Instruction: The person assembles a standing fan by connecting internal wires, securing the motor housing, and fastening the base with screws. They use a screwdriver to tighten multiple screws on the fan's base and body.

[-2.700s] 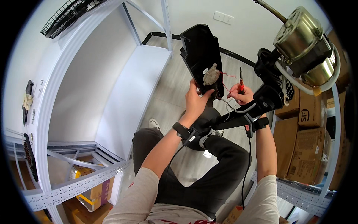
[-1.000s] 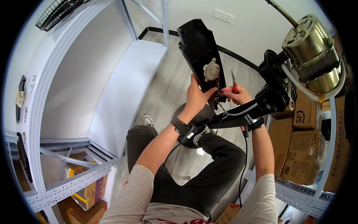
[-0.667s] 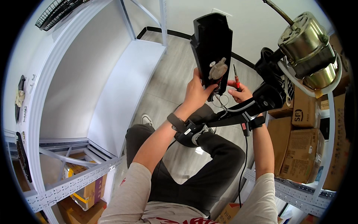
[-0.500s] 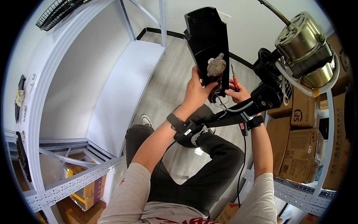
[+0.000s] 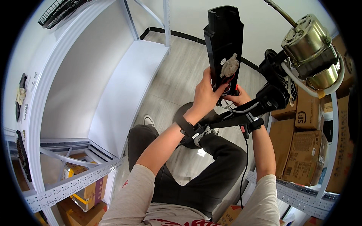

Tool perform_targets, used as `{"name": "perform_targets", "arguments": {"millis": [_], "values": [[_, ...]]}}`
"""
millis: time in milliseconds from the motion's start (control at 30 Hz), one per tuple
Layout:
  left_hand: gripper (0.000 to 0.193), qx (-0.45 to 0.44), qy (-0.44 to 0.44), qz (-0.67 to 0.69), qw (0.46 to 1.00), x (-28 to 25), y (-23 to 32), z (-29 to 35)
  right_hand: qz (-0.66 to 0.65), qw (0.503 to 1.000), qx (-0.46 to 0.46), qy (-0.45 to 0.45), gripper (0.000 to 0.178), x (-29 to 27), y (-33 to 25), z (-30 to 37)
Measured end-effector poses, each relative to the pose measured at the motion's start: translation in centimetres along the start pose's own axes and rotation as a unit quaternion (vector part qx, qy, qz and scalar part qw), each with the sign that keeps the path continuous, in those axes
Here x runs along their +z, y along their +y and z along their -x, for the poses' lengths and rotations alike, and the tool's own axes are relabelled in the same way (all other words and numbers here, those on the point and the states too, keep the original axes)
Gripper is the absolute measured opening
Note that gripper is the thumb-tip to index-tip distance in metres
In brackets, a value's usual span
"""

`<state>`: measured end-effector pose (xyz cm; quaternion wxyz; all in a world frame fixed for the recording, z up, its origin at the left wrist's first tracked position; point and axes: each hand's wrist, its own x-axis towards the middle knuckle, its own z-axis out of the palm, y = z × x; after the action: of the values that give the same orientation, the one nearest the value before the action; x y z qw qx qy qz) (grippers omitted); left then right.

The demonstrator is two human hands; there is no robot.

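Observation:
My left hand (image 5: 206, 93) grips the lower left side of a long black plastic housing (image 5: 224, 35), its thumb over the inner face. A roundish metal-coloured part (image 5: 230, 66) sits inside, with thin red wires below it. Close to the housing's lower right edge, my right hand (image 5: 240, 97) is closed around a red-handled screwdriver (image 5: 237, 87); only a bit of red shows, the rest being hidden. Loose wires (image 5: 227, 103) run from the housing's lower end to a black stand neck (image 5: 268, 102). That neck carries a bare brass-coloured motor (image 5: 307, 39) with a long shaft.
A round dark base (image 5: 184, 113) is on the floor under my hands. White shelving (image 5: 124, 79) stands on the left. Cardboard boxes (image 5: 303, 154) fill a rack on the right. A black cable (image 5: 247, 158) hangs from my right wrist strap.
The housing has swung to the right and stands more upright, my left hand moving along with it. The screwdriver's shaft, visible earlier beside the housing, is now hidden behind it.

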<state>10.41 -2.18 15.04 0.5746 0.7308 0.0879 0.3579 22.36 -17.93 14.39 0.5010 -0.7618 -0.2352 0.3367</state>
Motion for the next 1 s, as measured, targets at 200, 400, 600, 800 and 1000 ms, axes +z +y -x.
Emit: {"name": "perform_targets", "arguments": {"millis": [200, 400, 600, 800, 1000], "values": [[0.060, -0.010, -0.036, -0.016, 0.999, -0.5, -0.1, 0.9, -0.017, 0.999, 0.022, -0.047, 0.052, -0.8, 1.6, -0.2], [0.054, 0.001, -0.031, -0.053, 0.998, 0.3, 0.6, 2.7, -0.174, 0.981, 0.039, -0.077, 0.041, -3.7, 6.7, -0.3], [0.054, 0.015, 0.024, -0.088, 0.996, 1.2, -1.2, 5.6, -0.216, 0.976, 0.019, 0.003, 0.050, -3.4, 5.5, 2.2], [0.058, 0.063, 0.033, -0.129, 0.989, 1.6, -2.6, 8.0, -0.223, 0.971, -0.033, 0.075, 0.049, -3.1, 4.3, 5.1], [0.062, 0.068, -0.020, -0.117, 0.991, 1.8, -2.8, 8.6, -0.273, 0.954, -0.081, 0.096, 0.050, -2.5, 0.5, 9.5]]}}
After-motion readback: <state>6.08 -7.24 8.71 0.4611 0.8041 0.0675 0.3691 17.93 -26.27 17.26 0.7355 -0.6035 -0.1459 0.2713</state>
